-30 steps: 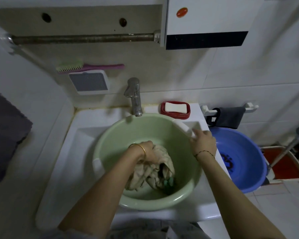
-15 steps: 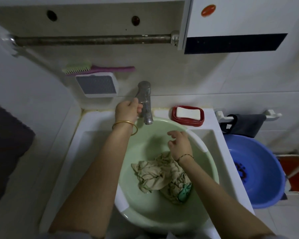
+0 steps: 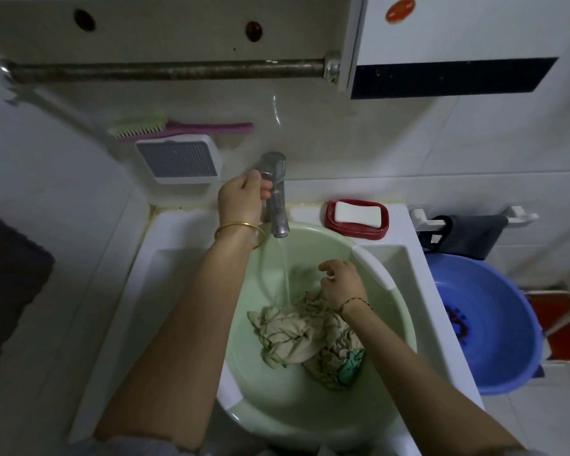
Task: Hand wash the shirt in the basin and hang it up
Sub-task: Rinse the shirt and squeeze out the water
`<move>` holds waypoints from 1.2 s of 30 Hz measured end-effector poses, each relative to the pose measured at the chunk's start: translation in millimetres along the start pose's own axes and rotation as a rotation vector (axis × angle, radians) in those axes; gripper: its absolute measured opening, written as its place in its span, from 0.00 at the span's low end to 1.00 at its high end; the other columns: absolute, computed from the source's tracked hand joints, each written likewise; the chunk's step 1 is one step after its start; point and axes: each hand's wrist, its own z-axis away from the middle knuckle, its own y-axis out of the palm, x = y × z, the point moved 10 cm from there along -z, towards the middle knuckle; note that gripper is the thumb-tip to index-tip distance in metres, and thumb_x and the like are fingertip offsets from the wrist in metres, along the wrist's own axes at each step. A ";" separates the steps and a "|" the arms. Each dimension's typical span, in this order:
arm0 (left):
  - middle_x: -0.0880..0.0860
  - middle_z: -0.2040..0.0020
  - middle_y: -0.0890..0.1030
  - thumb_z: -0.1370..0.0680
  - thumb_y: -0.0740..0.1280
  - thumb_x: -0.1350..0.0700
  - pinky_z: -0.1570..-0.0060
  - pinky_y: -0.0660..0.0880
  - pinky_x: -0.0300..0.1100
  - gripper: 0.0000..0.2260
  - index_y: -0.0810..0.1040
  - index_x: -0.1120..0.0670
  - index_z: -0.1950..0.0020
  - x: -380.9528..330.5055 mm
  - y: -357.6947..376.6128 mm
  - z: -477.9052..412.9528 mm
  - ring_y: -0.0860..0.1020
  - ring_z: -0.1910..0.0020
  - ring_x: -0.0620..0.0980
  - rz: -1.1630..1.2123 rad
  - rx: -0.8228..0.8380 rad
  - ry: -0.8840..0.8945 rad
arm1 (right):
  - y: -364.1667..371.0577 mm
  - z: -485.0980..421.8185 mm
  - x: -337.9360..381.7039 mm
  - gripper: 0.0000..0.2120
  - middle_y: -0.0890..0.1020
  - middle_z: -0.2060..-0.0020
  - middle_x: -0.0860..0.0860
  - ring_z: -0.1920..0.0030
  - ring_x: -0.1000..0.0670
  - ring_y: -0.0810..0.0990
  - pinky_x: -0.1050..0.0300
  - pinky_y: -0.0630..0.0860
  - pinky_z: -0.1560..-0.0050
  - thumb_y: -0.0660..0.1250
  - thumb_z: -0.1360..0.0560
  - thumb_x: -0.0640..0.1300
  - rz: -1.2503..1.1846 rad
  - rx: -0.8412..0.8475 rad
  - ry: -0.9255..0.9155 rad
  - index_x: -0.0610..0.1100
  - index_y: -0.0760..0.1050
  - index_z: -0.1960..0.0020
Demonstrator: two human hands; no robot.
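A crumpled beige shirt (image 3: 293, 334) with a teal patch lies in the pale green basin (image 3: 395, 327), which sits in the white sink (image 3: 152, 291). Water runs from the metal tap (image 3: 277, 195) down onto the shirt. My left hand (image 3: 241, 199) grips the tap's handle from the left. My right hand (image 3: 341, 281) hovers just above the shirt, beside the stream, with its fingers loosely curled and nothing in them.
A white soap bar in a red dish (image 3: 357, 217) sits on the sink's back right corner. A blue basin (image 3: 484, 324) stands to the right on the floor. A dark cloth (image 3: 468, 233) hangs on a white wall rack. A metal rail (image 3: 165, 72) runs overhead; a brush (image 3: 178, 128) lies above a wall soap holder.
My left hand let go of the shirt and rose to the tap. My right hand left the basin's rim and came over the shirt. Water now flows from the tap.
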 end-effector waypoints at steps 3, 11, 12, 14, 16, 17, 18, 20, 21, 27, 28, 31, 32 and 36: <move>0.50 0.70 0.74 0.21 0.58 0.57 0.74 0.64 0.35 0.15 0.74 0.54 0.67 32.6 0.7 15.0 0.70 0.76 0.42 -0.020 0.027 -0.083 | 7.0 1.5 -7.8 0.17 0.72 0.37 0.46 0.37 0.45 0.70 0.51 0.70 0.36 0.60 0.24 0.38 0.167 0.069 0.009 0.47 0.73 0.37; 0.63 0.42 0.77 0.27 0.65 0.52 0.43 0.73 0.47 0.16 0.77 0.59 0.43 186.1 16.0 78.0 0.76 0.42 0.61 -1.029 0.484 -0.242 | 42.8 23.6 -23.4 0.17 0.76 0.45 0.48 0.43 0.45 0.73 0.46 0.72 0.39 0.64 0.27 0.53 0.554 0.371 0.012 0.49 0.71 0.40; 0.61 0.38 0.74 0.26 0.66 0.50 0.40 0.70 0.47 0.19 0.74 0.58 0.38 192.0 17.3 85.2 0.73 0.38 0.61 -1.125 0.552 -0.220 | 44.6 26.7 -22.3 0.14 0.76 0.47 0.48 0.44 0.46 0.73 0.47 0.72 0.40 0.64 0.27 0.53 0.592 0.390 0.001 0.49 0.72 0.43; 0.59 0.37 0.73 0.26 0.67 0.49 0.41 0.70 0.47 0.22 0.71 0.57 0.36 202.2 21.2 97.1 0.72 0.38 0.59 -1.174 0.662 -0.216 | 51.9 36.4 -20.7 0.11 0.76 0.50 0.48 0.45 0.46 0.73 0.49 0.72 0.41 0.65 0.27 0.52 0.644 0.455 -0.010 0.49 0.73 0.48; 0.58 0.40 0.76 0.27 0.68 0.51 0.46 0.72 0.45 0.20 0.71 0.58 0.38 212.0 22.4 105.0 0.75 0.42 0.57 -1.096 0.726 -0.277 | 61.4 47.5 -16.2 0.12 0.76 0.48 0.48 0.43 0.46 0.74 0.51 0.71 0.40 0.64 0.27 0.51 0.690 0.501 -0.062 0.48 0.76 0.46; 0.58 0.40 0.76 0.27 0.68 0.51 0.48 0.72 0.44 0.20 0.71 0.58 0.38 213.7 21.9 106.8 0.76 0.42 0.56 -1.080 0.747 -0.288 | 64.8 52.4 -13.4 0.14 0.77 0.46 0.48 0.43 0.46 0.74 0.51 0.70 0.39 0.63 0.26 0.52 0.706 0.508 -0.090 0.48 0.77 0.44; 0.57 0.40 0.76 0.27 0.69 0.51 0.49 0.71 0.43 0.21 0.70 0.58 0.38 214.4 19.8 108.6 0.75 0.42 0.55 -1.088 0.765 -0.291 | 67.5 56.6 -11.3 0.15 0.77 0.46 0.48 0.43 0.46 0.74 0.50 0.68 0.38 0.62 0.26 0.52 0.714 0.508 -0.112 0.48 0.77 0.43; 0.56 0.39 0.74 0.28 0.71 0.48 0.51 0.69 0.42 0.26 0.68 0.57 0.36 217.4 12.8 110.7 0.74 0.41 0.55 -1.113 0.792 -0.302 | 69.8 62.4 -7.3 0.15 0.77 0.47 0.47 0.43 0.46 0.74 0.49 0.66 0.37 0.60 0.25 0.53 0.710 0.484 -0.143 0.47 0.77 0.46; 0.56 0.38 0.73 0.28 0.71 0.47 0.51 0.69 0.42 0.27 0.67 0.57 0.35 219.8 10.3 111.2 0.74 0.41 0.55 -1.125 0.804 -0.305 | 68.8 63.8 -5.5 0.14 0.77 0.48 0.47 0.43 0.45 0.74 0.49 0.66 0.37 0.60 0.25 0.54 0.700 0.466 -0.149 0.46 0.77 0.47; 0.58 0.40 0.76 0.25 0.67 0.45 0.53 0.68 0.41 0.22 0.72 0.58 0.38 231.5 13.2 112.4 0.76 0.43 0.56 -1.184 0.854 -0.247 | 62.6 60.1 -7.7 0.14 0.77 0.46 0.46 0.41 0.45 0.73 0.51 0.67 0.40 0.62 0.26 0.54 0.599 0.398 -0.116 0.48 0.78 0.46; 0.58 0.40 0.76 0.25 0.66 0.45 0.54 0.68 0.41 0.22 0.72 0.58 0.38 233.1 14.0 112.4 0.75 0.43 0.56 -1.185 0.855 -0.247 | 62.1 58.6 -9.7 0.14 0.77 0.46 0.46 0.41 0.45 0.72 0.51 0.66 0.40 0.62 0.27 0.54 0.573 0.387 -0.107 0.49 0.79 0.46; 0.57 0.42 0.76 0.25 0.66 0.46 0.55 0.68 0.41 0.21 0.71 0.58 0.39 236.7 16.0 111.7 0.75 0.45 0.55 -1.186 0.858 -0.248 | 59.8 57.3 -13.7 0.12 0.77 0.44 0.47 0.39 0.46 0.71 0.51 0.66 0.41 0.62 0.26 0.53 0.517 0.383 -0.080 0.51 0.79 0.46; 0.57 0.43 0.76 0.25 0.66 0.46 0.56 0.68 0.42 0.20 0.72 0.58 0.40 237.1 16.5 111.3 0.75 0.47 0.54 -1.189 0.860 -0.243 | 58.9 57.2 -14.0 0.12 0.77 0.44 0.47 0.40 0.46 0.71 0.51 0.66 0.41 0.62 0.26 0.53 0.509 0.384 -0.079 0.51 0.79 0.46; 0.58 0.46 0.78 0.26 0.67 0.46 0.59 0.68 0.42 0.18 0.74 0.59 0.44 240.2 16.9 110.1 0.77 0.49 0.55 -1.204 0.867 -0.235 | 58.8 57.4 -14.6 0.13 0.77 0.45 0.46 0.40 0.46 0.71 0.51 0.66 0.41 0.62 0.26 0.54 0.510 0.390 -0.071 0.52 0.79 0.46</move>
